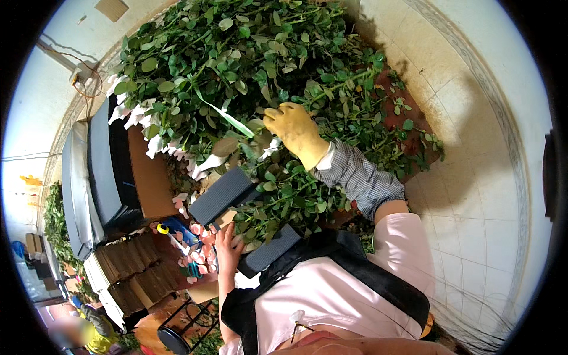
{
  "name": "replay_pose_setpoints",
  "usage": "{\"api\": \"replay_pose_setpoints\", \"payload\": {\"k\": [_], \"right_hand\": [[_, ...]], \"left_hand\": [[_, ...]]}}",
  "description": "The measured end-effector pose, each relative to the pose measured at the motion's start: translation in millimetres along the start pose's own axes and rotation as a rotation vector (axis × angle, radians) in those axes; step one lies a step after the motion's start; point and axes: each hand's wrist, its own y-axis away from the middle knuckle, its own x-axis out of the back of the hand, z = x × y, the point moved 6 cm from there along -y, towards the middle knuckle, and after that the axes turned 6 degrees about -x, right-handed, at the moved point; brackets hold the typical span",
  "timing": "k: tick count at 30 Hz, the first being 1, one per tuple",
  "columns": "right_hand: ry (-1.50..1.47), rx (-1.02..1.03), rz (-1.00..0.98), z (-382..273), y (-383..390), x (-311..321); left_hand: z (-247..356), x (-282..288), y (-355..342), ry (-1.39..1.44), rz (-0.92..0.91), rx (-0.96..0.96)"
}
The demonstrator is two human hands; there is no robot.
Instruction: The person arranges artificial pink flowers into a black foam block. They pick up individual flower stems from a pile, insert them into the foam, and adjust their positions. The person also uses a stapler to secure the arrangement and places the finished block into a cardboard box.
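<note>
My right hand [294, 135], in a yellow work glove, reaches over a big heap of leafy rose stems [236, 65]. Its fingers are curled closed among the leaves; what lies in them is hidden. Just below the glove shows a white-sleeved flower head [271, 149], and a pale green strip [231, 121] lies to the left. My bare left hand [227, 248] is low beside a dark grey foam block [269, 251], fingers stretched out near a small cardboard piece [225, 219]. Another grey block [222, 195] sits above it. Leafy stems [296, 207] lie between the blocks.
White-sleeved flower heads [142, 115] line the heap's left edge. Pink petals [204, 254], teal-handled scissors [193, 270] and a yellow-tipped tool [163, 229] lie left of my left hand. Further left are a cardboard box [148, 183], stacked cardboard [133, 266] and a black stool [173, 341].
</note>
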Motion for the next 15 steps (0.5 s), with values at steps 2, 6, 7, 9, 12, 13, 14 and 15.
{"api": "replay_pose_setpoints", "payload": {"k": [2,6,7,9,12,13,14,15], "right_hand": [[-0.057,-0.104,-0.078,1.1,-1.9,11.4],[-0.124,-0.287,-0.189,30.7,8.3,-71.4],[-0.031,-0.399,-0.452,33.1,16.5,-92.8],[-0.140,-0.320,-0.282,21.4,7.6,-93.2],[-0.773,-0.149,-0.103,-6.6,-24.0,-25.7],[-0.887,-0.103,-0.044,-14.2,-41.7,7.1],[-0.840,-0.085,-0.001,-20.1,-63.5,34.6],[-0.917,-0.083,0.141,-16.6,-87.8,56.8]], "left_hand": [[-7.8,-1.0,9.3,0.002,-0.006,0.022],[-0.8,2.0,-0.3,-0.010,0.010,-0.023],[0.1,2.7,-1.4,-0.009,-0.003,-0.019],[0.7,2.5,1.3,-0.034,0.019,-0.064],[1.3,2.9,2.8,-0.013,0.033,-0.045],[3.8,4.1,2.3,-0.013,0.034,-0.044],[2.2,3.7,4.4,-0.010,0.034,-0.039],[1.5,3.6,4.5,-0.005,0.034,-0.043]]}}
